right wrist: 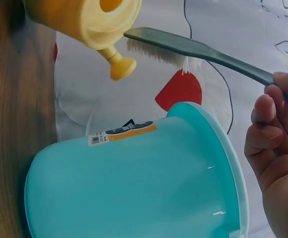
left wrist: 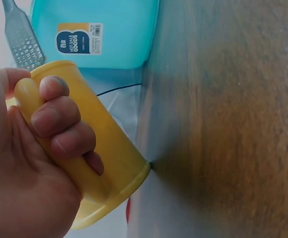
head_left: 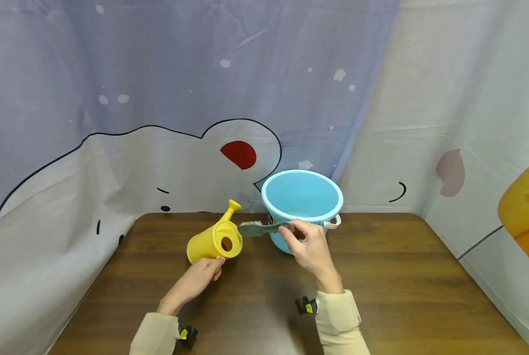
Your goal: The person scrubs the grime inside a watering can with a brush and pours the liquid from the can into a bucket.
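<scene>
By its handle, my left hand (head_left: 199, 280) grips a yellow watering can (head_left: 202, 245), tilted with its spout toward the back right. In the left wrist view the fingers (left wrist: 57, 116) curl round the handle. My right hand (head_left: 310, 248) pinches the handle end of a grey-green scrub brush (head_left: 264, 229). The brush's head reaches the can's rim beside the opening; its pale bristles face away from me, as the right wrist view (right wrist: 156, 52) shows. Behind the right hand stands a light blue bucket (head_left: 302, 195), upright, its inside partly visible.
A white handle (head_left: 332, 223) hangs at the bucket's right side, and a label (left wrist: 79, 38) is on its wall. The wooden table (head_left: 402, 286) ends at a printed curtain (head_left: 180, 162) behind and at the sides.
</scene>
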Tool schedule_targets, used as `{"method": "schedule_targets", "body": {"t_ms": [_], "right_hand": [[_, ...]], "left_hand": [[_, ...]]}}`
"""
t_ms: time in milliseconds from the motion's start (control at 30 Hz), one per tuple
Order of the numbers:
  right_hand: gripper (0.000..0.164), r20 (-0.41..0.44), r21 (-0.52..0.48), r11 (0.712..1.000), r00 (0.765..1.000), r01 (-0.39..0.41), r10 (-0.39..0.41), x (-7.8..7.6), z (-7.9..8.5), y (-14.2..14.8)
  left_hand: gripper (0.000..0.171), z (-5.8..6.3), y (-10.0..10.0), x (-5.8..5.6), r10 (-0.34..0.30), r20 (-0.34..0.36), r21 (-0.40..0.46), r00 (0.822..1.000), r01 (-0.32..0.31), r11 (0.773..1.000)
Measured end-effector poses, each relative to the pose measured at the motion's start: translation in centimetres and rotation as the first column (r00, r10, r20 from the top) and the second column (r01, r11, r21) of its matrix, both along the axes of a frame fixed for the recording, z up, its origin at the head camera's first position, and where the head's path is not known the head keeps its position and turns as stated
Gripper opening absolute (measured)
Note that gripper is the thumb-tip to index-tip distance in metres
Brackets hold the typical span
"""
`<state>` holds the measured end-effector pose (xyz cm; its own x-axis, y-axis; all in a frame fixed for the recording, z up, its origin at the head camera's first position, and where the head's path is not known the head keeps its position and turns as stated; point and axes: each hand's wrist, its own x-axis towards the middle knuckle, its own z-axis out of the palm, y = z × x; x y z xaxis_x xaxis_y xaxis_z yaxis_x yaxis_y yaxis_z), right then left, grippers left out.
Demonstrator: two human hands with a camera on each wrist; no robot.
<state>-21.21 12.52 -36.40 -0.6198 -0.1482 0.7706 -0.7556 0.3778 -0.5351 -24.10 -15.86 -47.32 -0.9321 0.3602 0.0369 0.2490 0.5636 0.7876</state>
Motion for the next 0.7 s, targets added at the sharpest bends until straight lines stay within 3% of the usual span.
{"method": "schedule_targets", "body": {"t_ms": [267,500,700], "right_hand": [[0.009,-0.035,0.101,0.995,0.999,0.028,-0.025,-3.2,-3.8,1.1],[0.015,-0.066,0.245,0.967,0.996,0.074,-0.06,-3.4,-4.2,0.6],[0.011,0.026,0.37,0.925,0.994,0.089,-0.106,-3.3,-4.5,-0.2]], "left_hand": [[0.059,0.0,-0.3,-0.2,0.053,0.023,0.08,0.998,-0.054,0.995],[0.061,0.0,-0.7,-0.4,0.101,0.059,0.139,0.993,-0.108,0.984],[0.062,0.0,-0.7,-0.5,0.106,0.043,0.143,0.993,-0.111,0.983]]}}
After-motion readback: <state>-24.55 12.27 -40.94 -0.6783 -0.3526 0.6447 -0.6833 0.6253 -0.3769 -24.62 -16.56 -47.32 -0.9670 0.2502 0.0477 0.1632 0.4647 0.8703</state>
